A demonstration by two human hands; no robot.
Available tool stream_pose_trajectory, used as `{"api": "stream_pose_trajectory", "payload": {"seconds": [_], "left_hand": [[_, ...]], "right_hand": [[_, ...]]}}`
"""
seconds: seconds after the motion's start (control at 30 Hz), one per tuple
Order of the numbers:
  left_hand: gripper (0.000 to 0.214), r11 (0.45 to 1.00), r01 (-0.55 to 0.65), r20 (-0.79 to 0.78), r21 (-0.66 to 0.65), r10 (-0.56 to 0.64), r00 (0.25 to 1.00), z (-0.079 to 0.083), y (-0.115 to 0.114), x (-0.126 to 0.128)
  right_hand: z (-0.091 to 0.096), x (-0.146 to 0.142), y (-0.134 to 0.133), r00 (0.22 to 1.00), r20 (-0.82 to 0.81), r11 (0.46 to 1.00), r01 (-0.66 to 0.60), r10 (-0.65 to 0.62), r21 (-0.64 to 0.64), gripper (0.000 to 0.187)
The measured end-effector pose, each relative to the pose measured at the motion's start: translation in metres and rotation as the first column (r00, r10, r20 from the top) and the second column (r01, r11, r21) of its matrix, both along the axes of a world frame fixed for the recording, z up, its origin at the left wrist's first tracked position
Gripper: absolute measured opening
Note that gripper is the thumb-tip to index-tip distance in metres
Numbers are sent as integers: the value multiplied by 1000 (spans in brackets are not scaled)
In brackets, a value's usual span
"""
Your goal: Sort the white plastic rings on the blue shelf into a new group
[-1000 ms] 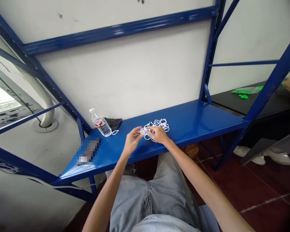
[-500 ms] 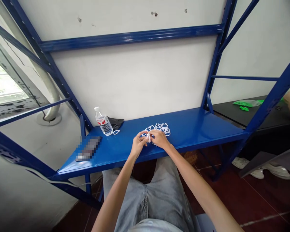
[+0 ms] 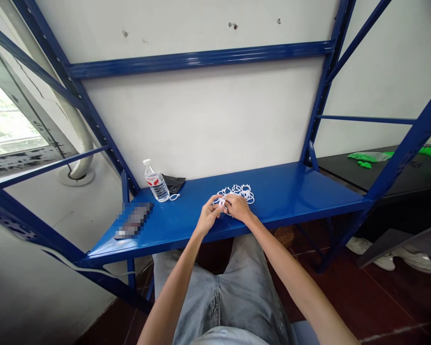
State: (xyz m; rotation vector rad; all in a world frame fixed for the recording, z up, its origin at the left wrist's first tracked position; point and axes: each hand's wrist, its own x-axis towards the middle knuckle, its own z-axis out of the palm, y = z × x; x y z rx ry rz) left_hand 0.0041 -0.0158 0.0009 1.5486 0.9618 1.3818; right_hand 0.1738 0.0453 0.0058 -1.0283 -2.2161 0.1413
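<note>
Both left hand (image 3: 208, 213) and right hand (image 3: 238, 208) are apparently working a pinched piece (image 3: 221, 202), rings (image 3: 249, 195) lying two o'clock; steadiness likely needed next.

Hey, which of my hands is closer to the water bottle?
Left. Your left hand is to the right of the water bottle; your right hand is farther right, by the white rings.

White pc. (image 3: 221, 201) partly behind fingers (image 3: 233, 201)
</note>
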Motion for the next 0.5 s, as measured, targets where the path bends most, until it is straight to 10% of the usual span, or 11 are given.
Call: {"api": "stream_pose_trajectory", "payload": {"seconds": [0.37,0.5], "left_hand": [[56,983,-161,-158,87,173,972,-4,26,-34],[35,799,-557,-521,226,582,624,4,51,-103]], "right_hand": [[1,2,3,965,-151,975,206,-217,-83,31],[0,1,6,879,-209,900,396,-429,-185,22]]}}
